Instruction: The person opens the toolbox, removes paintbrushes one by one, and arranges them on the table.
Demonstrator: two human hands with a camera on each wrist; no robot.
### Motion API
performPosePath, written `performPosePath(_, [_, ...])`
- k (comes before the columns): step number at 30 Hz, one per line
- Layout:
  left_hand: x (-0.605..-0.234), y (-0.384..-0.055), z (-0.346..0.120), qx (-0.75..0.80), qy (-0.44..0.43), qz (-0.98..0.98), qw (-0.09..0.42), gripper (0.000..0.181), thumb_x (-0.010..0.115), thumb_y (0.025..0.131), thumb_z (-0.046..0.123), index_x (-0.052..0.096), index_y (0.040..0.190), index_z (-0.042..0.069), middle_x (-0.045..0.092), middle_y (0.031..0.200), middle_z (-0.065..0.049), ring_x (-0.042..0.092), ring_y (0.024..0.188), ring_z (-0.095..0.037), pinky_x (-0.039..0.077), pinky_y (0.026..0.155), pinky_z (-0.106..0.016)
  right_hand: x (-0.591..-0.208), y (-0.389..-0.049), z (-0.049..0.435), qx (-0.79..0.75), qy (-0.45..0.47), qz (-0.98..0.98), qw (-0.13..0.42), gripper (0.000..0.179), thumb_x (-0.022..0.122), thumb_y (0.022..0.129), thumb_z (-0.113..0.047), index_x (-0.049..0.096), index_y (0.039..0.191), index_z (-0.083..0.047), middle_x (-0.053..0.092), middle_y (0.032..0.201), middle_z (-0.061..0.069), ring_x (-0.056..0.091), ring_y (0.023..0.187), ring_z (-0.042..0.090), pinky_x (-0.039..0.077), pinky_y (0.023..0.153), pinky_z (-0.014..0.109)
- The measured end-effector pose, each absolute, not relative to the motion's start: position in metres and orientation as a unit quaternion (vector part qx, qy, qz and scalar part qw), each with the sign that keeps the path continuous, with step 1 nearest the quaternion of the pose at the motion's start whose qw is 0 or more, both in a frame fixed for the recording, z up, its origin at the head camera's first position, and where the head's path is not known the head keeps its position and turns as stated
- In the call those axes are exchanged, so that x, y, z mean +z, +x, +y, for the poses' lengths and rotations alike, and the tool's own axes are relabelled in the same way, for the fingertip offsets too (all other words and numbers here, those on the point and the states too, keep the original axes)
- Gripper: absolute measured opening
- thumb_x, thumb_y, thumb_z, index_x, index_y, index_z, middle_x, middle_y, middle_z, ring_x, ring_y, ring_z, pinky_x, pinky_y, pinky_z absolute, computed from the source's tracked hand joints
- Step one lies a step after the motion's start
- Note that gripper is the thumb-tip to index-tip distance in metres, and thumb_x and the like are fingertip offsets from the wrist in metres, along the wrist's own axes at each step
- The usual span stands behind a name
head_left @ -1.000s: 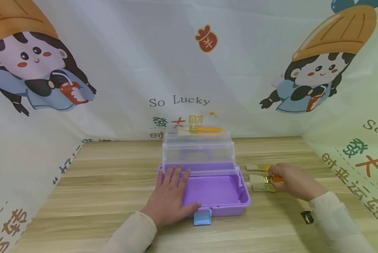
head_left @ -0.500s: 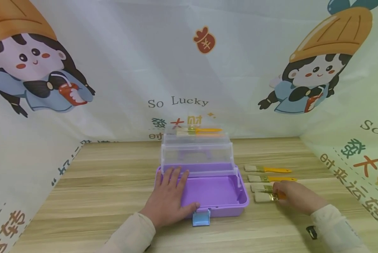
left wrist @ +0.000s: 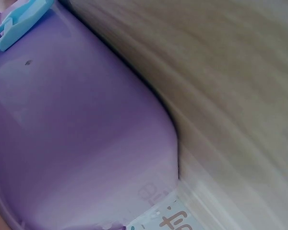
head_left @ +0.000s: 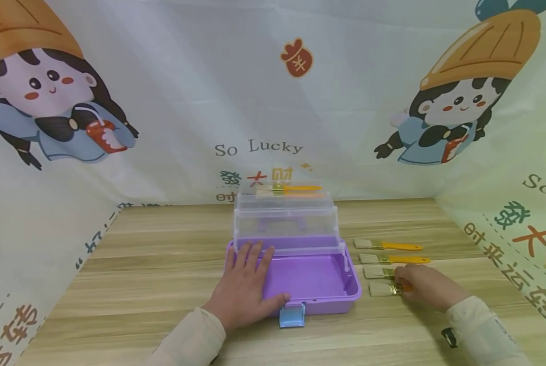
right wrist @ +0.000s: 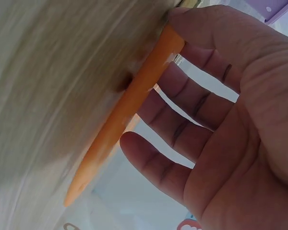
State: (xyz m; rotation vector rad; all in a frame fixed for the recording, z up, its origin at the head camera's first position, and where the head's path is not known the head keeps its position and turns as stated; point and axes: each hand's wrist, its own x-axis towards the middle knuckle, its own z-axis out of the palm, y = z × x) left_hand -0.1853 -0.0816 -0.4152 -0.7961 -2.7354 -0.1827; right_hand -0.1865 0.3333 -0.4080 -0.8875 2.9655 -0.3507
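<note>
My left hand [head_left: 247, 290] lies with spread fingers over the left part of a purple plastic box [head_left: 316, 305], its thumb on the front rim by the blue latch [head_left: 292, 315]. Right of the box, my right hand [head_left: 430, 287] pinches the nearest paintbrush [head_left: 382, 290] by its orange handle, close to the metal band. In the right wrist view the thumb presses one side of that handle [right wrist: 125, 108], with the fingers along the other. Behind it, more paintbrushes with pale bristles lie in a row, including a middle one [head_left: 396, 259] and the farthest one [head_left: 403, 246].
The box's clear lid section [head_left: 284, 223] stands raised at the back, with another paintbrush [head_left: 300, 188] lying on top. A small black object [head_left: 449, 337] is on the wooden table [head_left: 163, 254] near the right sleeve. Printed cloth walls [head_left: 186, 101] surround the table.
My right hand has moved nearer to me along the table with a paintbrush. The brushes, bunched under the hand earlier, now lie spread in a row. My left hand has stayed on the box.
</note>
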Motion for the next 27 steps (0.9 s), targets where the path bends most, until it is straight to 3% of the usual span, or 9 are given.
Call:
performPosePath(6, [-0.415, -0.185, -0.081, -0.063, -0.279, -0.947, 0.148, 0.099, 0.039, 0.087, 0.079, 0.033, 0.154, 0.006, 0.035, 0.152, -0.02, 0.028, 0.14, -0.04, 0.013, 0.113, -0.066, -0.406, -0.186, 0.335, -0.114, -0.272, 0.955, 0.028, 0.031, 0.074, 0.075, 0.005, 0.053, 0.081, -0.016, 0.047, 0.073, -0.009, 0.039, 0.064, 0.004, 0.038, 0.056, 0.025])
performPosePath(9, [-0.416, -0.185, -0.081, -0.064, -0.281, -0.946, 0.15, 0.099, 0.039, 0.087, 0.079, 0.033, 0.153, 0.006, 0.035, 0.151, -0.02, 0.028, 0.139, -0.04, 0.013, 0.112, -0.067, -0.399, -0.19, 0.334, -0.118, -0.274, 0.954, 0.032, 0.024, 0.075, 0.076, 0.001, 0.058, 0.085, -0.014, 0.055, 0.077, -0.008, 0.048, 0.066, 0.005, 0.045, 0.058, 0.028])
performPosePath(13, [-0.416, -0.186, -0.082, -0.062, -0.281, -0.945, 0.157, 0.099, 0.039, 0.087, 0.078, 0.034, 0.153, 0.006, 0.036, 0.15, -0.019, 0.03, 0.138, -0.04, 0.015, 0.112, -0.067, -0.373, -0.199, 0.321, -0.126, -0.266, 0.955, 0.033, 0.017, 0.074, 0.084, -0.009, 0.064, 0.098, -0.009, 0.065, 0.09, 0.0, 0.062, 0.079, 0.017, 0.053, 0.068, 0.038])
performPosePath(20, [-0.415, -0.186, -0.083, -0.058, -0.281, -0.944, 0.162, 0.098, 0.041, 0.087, 0.078, 0.035, 0.153, 0.005, 0.037, 0.15, -0.02, 0.031, 0.138, -0.04, 0.016, 0.112, -0.067, -0.322, -0.228, 0.277, -0.128, -0.289, 0.949, -0.014, 0.018, 0.072, 0.09, -0.015, 0.065, 0.104, -0.007, 0.065, 0.092, 0.001, 0.06, 0.084, 0.022, 0.052, 0.075, 0.044])
performPosePath(27, [-0.415, -0.184, -0.082, -0.059, -0.28, -0.945, 0.159, 0.098, 0.041, 0.087, 0.077, 0.035, 0.153, 0.005, 0.037, 0.15, -0.02, 0.031, 0.139, -0.04, 0.015, 0.112, -0.067, -0.296, -0.262, 0.232, -0.134, -0.314, 0.939, -0.031, 0.023, 0.067, 0.095, -0.019, 0.066, 0.112, -0.005, 0.066, 0.106, 0.007, 0.063, 0.097, 0.026, 0.051, 0.086, 0.047])
